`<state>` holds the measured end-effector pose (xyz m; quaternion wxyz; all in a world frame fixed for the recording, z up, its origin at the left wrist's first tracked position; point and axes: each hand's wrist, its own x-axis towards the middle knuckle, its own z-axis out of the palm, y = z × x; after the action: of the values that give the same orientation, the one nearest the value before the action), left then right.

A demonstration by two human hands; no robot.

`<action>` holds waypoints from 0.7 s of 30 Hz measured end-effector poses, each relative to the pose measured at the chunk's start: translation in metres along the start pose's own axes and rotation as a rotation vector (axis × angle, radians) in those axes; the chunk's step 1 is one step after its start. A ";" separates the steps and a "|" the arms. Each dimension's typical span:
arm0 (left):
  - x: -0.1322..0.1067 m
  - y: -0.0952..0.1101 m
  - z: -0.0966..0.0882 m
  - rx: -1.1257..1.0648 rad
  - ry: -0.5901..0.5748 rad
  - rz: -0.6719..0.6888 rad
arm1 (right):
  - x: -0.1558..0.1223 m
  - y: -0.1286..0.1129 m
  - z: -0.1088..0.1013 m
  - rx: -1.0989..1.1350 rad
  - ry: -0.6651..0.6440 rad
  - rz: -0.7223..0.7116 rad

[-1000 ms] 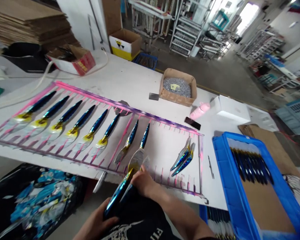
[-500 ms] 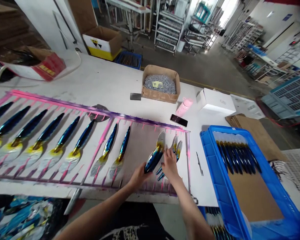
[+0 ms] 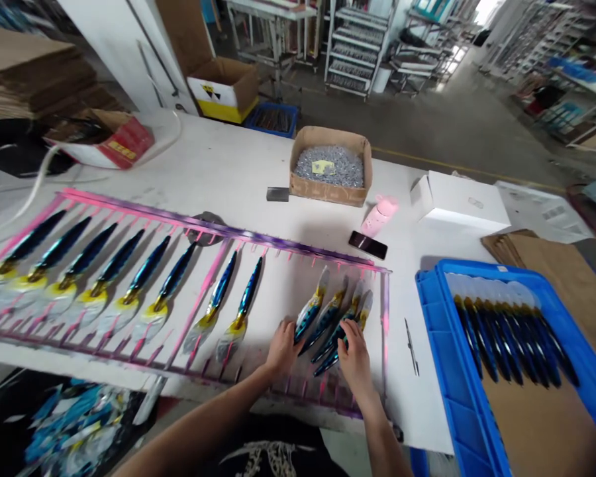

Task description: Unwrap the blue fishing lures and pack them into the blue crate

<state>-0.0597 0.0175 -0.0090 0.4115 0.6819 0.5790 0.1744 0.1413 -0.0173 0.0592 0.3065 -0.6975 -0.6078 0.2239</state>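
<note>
Several blue fishing lures with yellow bands and clear tails lie side by side in the right part of a pink-and-purple frame [image 3: 305,249]. My left hand [image 3: 281,349] is closed at the lower end of the leftmost loose lure [image 3: 308,311], thumb and fingertips against it. My right hand [image 3: 356,358] bends over the right-hand lures [image 3: 351,310], fingers and thumb around the body of one; its fingers hide part of them. Farther left, two lures [image 3: 243,298] are set across the frame, and another row of lures [image 3: 142,265] fills its left section.
A blue crate [image 3: 440,371] at the right holds a row of similar lures on cardboard. A thin metal tool [image 3: 411,348] lies beside it. Beyond the frame are a phone [image 3: 367,245], a pink bottle [image 3: 380,215], a carton of silvery pieces [image 3: 330,189] and a white box [image 3: 461,202].
The lure held up in my left hand has come down beside the others, and the loose lures are spread apart. My right hand has shifted toward their lower ends. The view has turned slightly.
</note>
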 end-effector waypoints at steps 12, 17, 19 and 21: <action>-0.050 -0.044 -0.059 0.164 -0.109 0.135 | 0.031 -0.096 0.160 0.527 -0.313 0.140; -0.131 -0.136 -0.104 0.281 0.099 0.205 | 0.035 -0.124 0.240 0.608 -0.326 0.260; -0.145 -0.154 -0.106 0.281 0.124 0.220 | 0.035 -0.133 0.265 0.584 -0.271 0.305; -0.149 -0.157 -0.106 0.255 0.126 0.196 | 0.035 -0.138 0.280 0.529 -0.198 0.342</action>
<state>-0.2772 -0.0847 -0.0300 0.2654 0.7696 0.5518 0.1812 -0.1430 0.0713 -0.0416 0.3746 -0.6603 -0.4296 0.4889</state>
